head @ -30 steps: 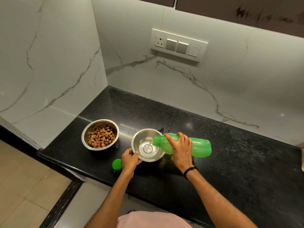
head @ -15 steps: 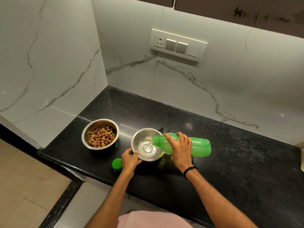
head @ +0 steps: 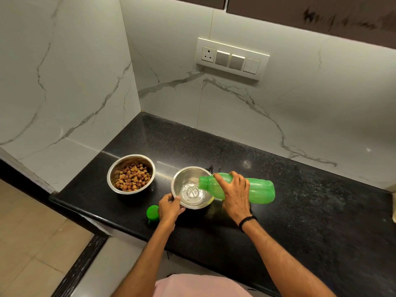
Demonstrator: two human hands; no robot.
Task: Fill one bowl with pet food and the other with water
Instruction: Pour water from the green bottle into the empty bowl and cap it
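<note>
Head camera: my right hand (head: pixel 234 192) is curling round the tilted green bottle (head: pixel 260 190), pouring water (head: pixel 191 192) into the steel bowl (head: pixel 186 174) near the counter (head: pixel 300 211)'s front edge. My left hand (head: pixel 170 207) is pinching that bowl's near rim. The kibble-filled bowl (head: pixel 116 168) is sitting just beside it, toward the counter's left edge.

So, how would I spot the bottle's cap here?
Start at the black countertop, near its front edge. Just left of the left hand holding the water bowl lies the green cap, the only small green thing; the green bottle is far bigger.
</note>
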